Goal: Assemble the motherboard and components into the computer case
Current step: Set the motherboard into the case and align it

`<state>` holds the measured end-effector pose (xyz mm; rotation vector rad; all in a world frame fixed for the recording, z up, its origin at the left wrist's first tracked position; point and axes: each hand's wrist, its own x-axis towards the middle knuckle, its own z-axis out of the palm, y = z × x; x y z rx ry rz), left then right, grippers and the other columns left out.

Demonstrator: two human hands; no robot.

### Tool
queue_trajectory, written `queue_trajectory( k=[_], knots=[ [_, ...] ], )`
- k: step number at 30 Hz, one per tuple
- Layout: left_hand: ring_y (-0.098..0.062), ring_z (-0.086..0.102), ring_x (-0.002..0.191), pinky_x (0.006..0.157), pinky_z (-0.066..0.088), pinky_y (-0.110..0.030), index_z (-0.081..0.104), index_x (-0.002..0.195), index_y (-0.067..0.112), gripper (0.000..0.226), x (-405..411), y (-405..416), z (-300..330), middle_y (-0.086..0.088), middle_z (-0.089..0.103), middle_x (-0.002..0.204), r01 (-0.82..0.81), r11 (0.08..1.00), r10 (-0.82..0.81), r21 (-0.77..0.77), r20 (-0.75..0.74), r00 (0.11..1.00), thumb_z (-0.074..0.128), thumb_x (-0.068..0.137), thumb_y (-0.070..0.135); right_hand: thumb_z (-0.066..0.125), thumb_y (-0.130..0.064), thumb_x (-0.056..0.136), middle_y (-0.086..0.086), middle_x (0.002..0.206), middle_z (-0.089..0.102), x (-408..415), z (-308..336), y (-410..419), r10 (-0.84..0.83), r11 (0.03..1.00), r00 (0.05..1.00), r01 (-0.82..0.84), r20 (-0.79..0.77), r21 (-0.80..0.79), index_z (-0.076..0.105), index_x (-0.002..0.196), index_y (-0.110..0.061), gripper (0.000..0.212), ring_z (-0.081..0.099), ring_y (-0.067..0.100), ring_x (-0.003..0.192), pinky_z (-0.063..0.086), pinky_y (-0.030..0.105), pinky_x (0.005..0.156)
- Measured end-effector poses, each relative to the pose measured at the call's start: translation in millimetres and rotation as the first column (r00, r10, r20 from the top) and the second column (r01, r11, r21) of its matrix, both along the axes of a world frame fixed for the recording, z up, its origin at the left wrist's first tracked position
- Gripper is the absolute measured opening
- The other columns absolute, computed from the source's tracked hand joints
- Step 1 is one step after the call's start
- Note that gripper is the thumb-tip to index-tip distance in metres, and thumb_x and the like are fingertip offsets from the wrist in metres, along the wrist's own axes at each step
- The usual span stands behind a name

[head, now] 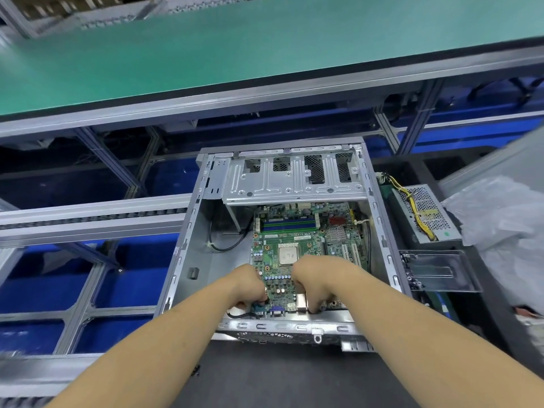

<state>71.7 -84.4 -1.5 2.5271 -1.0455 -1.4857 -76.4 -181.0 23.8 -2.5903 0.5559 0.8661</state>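
An open grey computer case (188,248) lies on its side in front of me. The green motherboard (297,240) sits inside it, with a bare processor (290,254) at its middle and blue memory slots (288,223) farther back. My left hand (247,285) grips the near left edge of the board by the rear ports. My right hand (318,282) grips the near right edge, fingers curled down around the port block. A metal drive cage (291,178) spans the far end of the case.
A power supply (426,213) with yellow wires lies right of the case, and a dark metal bracket (438,270) lies nearer me. Crumpled clear plastic (500,219) is at far right. A green-topped bench (235,51) runs behind. Blue bins (38,284) sit under aluminium rails to the left.
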Motion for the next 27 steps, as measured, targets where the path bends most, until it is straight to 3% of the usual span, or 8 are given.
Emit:
queue_trajectory(
  k=[5,15,20,24,27],
  knots=[
    [-0.022,0.037,0.049,0.049,0.032,-0.031,0.045,0.068,0.009,0.027,-0.7,0.8,0.2,-0.011,0.039,0.065,-0.054,0.999,0.054,-0.009,-0.029,0.998,0.06,0.083,-0.008,0.087,-0.022,0.073,-0.003,0.074,0.056,1.3,-1.3,0.2,-0.01,1.0,1.0,0.011,-0.017,0.019,0.063,0.085,-0.013,0.029,0.049,0.009,0.055,0.039,0.022,0.042],
    [-0.017,0.03,0.043,0.045,0.024,-0.025,0.046,0.059,0.007,0.032,-3.5,3.0,5.3,-0.009,0.042,0.059,-0.135,0.991,0.134,-0.017,-0.07,0.989,0.055,0.082,-0.014,0.087,-0.02,0.074,0.001,0.081,0.058,0.6,1.0,-0.7,-0.069,0.995,0.998,0.07,-0.013,0.067,0.069,0.098,-0.007,0.033,0.052,0.015,0.06,0.041,0.024,0.045],
    [-0.018,0.032,0.044,0.047,0.027,-0.028,0.043,0.062,0.008,0.031,-5.6,2.2,5.2,-0.008,0.038,0.058,-0.129,0.991,0.127,-0.027,-0.043,0.991,0.054,0.082,-0.013,0.087,-0.02,0.075,0.005,0.092,0.065,0.3,1.4,-0.4,-0.069,0.995,0.998,0.069,-0.011,0.075,0.069,0.099,-0.005,0.034,0.056,0.018,0.065,0.043,0.024,0.046],
    [-0.018,0.033,0.043,0.046,0.027,-0.028,0.042,0.06,0.009,0.034,-6.9,2.5,4.6,-0.007,0.039,0.056,-0.125,0.992,0.124,-0.029,-0.037,0.992,0.056,0.083,-0.011,0.087,-0.018,0.074,0.001,0.078,0.057,0.3,-0.4,-1.8,-0.061,0.996,0.998,0.061,-0.011,0.067,0.058,0.079,-0.013,0.03,0.051,0.013,0.058,0.042,0.024,0.045],
    [-0.019,0.036,0.044,0.045,0.03,-0.026,0.043,0.06,0.009,0.033,-8.2,1.8,4.3,-0.008,0.041,0.056,-0.111,0.993,0.11,-0.028,-0.03,0.993,0.057,0.084,-0.009,0.086,-0.018,0.075,-0.001,0.076,0.053,0.9,-0.7,-2.2,-0.054,0.997,0.998,0.055,-0.012,0.063,0.053,0.075,-0.015,0.034,0.05,0.013,0.058,0.04,0.024,0.044]
  ],
)
